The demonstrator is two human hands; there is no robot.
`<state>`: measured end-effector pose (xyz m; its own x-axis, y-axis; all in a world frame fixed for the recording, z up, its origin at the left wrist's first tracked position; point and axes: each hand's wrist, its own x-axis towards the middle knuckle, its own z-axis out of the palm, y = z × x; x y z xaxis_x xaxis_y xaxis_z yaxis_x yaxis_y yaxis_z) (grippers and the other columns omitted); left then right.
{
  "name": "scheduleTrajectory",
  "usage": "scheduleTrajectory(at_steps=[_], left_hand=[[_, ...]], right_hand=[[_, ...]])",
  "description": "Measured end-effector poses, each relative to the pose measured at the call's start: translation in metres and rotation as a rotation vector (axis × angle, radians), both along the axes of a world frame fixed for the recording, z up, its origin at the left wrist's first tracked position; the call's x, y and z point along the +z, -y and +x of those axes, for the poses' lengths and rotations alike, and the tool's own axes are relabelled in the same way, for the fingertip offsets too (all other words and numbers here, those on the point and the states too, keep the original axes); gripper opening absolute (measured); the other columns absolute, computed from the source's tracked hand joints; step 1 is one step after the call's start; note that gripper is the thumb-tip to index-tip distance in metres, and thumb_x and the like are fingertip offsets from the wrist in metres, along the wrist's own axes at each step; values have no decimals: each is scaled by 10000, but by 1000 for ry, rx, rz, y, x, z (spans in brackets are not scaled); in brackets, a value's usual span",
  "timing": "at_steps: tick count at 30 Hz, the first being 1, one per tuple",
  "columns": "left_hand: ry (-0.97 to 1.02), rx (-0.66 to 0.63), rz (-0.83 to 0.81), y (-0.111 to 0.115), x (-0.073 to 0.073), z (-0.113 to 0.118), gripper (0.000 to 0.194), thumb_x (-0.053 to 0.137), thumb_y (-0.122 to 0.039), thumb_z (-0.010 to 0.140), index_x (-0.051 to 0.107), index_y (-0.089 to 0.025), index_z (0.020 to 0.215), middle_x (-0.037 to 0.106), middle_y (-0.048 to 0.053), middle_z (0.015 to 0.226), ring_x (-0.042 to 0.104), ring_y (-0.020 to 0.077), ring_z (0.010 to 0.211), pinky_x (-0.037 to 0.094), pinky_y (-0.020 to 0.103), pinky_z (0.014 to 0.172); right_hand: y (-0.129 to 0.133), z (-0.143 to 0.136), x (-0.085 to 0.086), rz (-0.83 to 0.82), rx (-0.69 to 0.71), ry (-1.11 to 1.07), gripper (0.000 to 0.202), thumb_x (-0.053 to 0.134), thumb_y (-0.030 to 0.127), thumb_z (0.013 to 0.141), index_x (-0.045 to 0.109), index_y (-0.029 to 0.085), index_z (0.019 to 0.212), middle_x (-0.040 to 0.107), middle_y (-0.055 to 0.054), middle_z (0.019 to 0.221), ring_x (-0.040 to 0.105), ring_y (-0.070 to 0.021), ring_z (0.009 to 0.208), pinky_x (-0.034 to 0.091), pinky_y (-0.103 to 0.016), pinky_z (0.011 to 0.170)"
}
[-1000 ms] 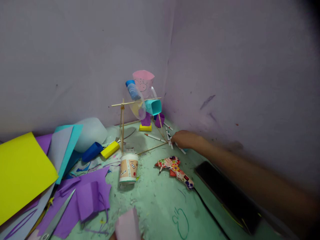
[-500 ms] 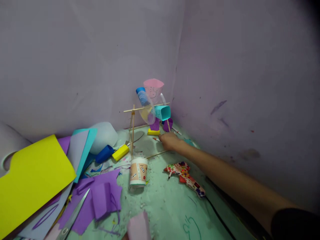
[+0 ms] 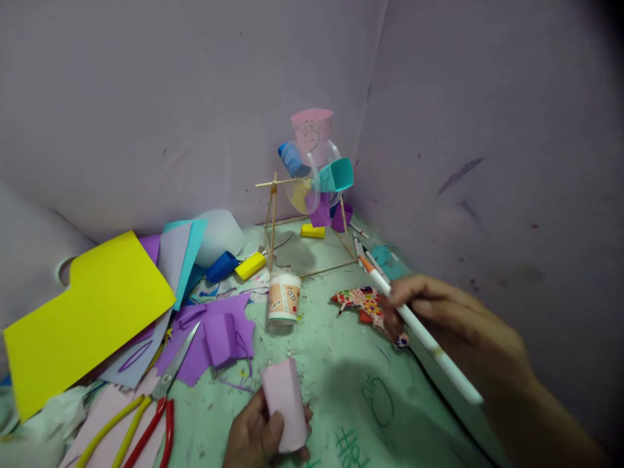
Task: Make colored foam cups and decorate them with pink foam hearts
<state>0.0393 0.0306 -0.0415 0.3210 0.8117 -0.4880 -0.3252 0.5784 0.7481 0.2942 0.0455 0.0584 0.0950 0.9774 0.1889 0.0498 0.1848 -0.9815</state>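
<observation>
My left hand (image 3: 253,432) is closed around a small pale pink folded box (image 3: 286,403), thumb on its near face, low in the middle of the view. At the right, my right hand (image 3: 453,315) grips a slim white marker (image 3: 429,341) with an orange end pointing up and left. A flower-patterned glue gun (image 3: 358,300) lies on the table, its handle partly hidden by my right fingers. Beyond stands a small wheel model of clear discs (image 3: 312,175) on a wooden-stick frame (image 3: 273,221), with coloured cups around it.
A paper cup (image 3: 284,299) stands at the frame's front leg. To the left lie a yellow sheet (image 3: 97,312), purple scraps (image 3: 219,338) and scissors (image 3: 168,380) with yellow and red handles. More markers (image 3: 358,244) lie beside the frame. Walls (image 3: 511,162) meet behind the model.
My right hand has drawn back from beside the wheel model and now holds the white marker. My left hand, with the pink box, has come further into view.
</observation>
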Motion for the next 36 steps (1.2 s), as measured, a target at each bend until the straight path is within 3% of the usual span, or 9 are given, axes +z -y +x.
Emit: scheduleTrajectory(at_steps=[1, 3, 5, 7, 10, 15, 20, 26, 36], left_hand=[[1, 5, 8, 1, 3, 0, 625, 814, -491, 526, 666, -88, 980, 707, 152, 754, 663, 303, 753, 518, 336, 562], [-1, 9, 23, 3, 10, 1, 614, 809, -458, 552, 656, -86, 1016, 705, 135, 747, 652, 254, 695, 498, 297, 540], [-2, 1, 48, 5, 15, 2, 570, 794, -438, 582, 653, -89, 1011, 705, 117, 752, 632, 200, 643, 488, 270, 543], [-14, -18, 67, 6, 16, 3, 489, 779, -432, 605, 662, -90, 934, 702, 107, 757, 618, 171, 634, 482, 252, 557], [-12, -56, 80, 7, 14, 3, 465, 767, -427, 624, 659, -89, 924, 693, 95, 752, 605, 165, 632, 470, 246, 552], [19, -70, 123, 8, 11, 3, 617, 774, -390, 619, 610, -98, 1137, 697, 119, 902, 634, 237, 788, 460, 263, 607], [51, -154, 185, 8, 10, 3, 644, 764, -434, 625, 612, -104, 1156, 694, 132, 920, 632, 274, 841, 467, 311, 676], [77, -181, 224, 7, 7, 2, 652, 733, -512, 633, 626, -113, 1137, 685, 121, 921, 623, 285, 871, 455, 316, 692], [98, -154, 248, 8, 4, 2, 619, 733, -464, 661, 622, -117, 1162, 688, 143, 962, 624, 292, 895, 463, 336, 723]], right_hand=[[11, -8, -11, -15, 45, -148, 132, 539, 299, 815, 648, 281, 889, 601, -32, 673, 606, -207, 622, 490, -333, 543], [24, -26, -34, -13, 78, -372, 246, 668, 304, 769, 606, 332, 1006, 594, -9, 760, 610, -188, 687, 524, -338, 628], [26, -43, -52, -52, 93, -410, 308, 722, 306, 741, 570, 337, 1007, 587, 11, 803, 606, -172, 743, 521, -341, 719], [23, -57, -61, -74, 68, -304, 156, 639, 339, 821, 563, 296, 950, 598, 8, 816, 600, -168, 795, 491, -351, 793], [16, -71, -60, -85, 89, -84, 112, 487, 323, 903, 561, 248, 939, 623, -29, 912, 586, -195, 913, 450, -375, 847], [12, -80, -56, -139, 267, 77, 140, 577, 235, 809, 544, 220, 944, 622, -32, 904, 580, -192, 822, 461, -314, 710], [15, -80, -64, -111, 250, 69, 81, 581, 270, 804, 530, 210, 820, 563, 4, 733, 518, -146, 647, 414, -256, 577], [18, -78, -66, -92, 255, 43, 91, 586, 278, 812, 523, 220, 782, 565, 2, 747, 531, -150, 673, 429, -258, 601], [20, -82, -71, -8, 244, 70, 88, 578, 240, 822, 523, 219, 757, 566, -5, 770, 557, -157, 701, 445, -264, 627]])
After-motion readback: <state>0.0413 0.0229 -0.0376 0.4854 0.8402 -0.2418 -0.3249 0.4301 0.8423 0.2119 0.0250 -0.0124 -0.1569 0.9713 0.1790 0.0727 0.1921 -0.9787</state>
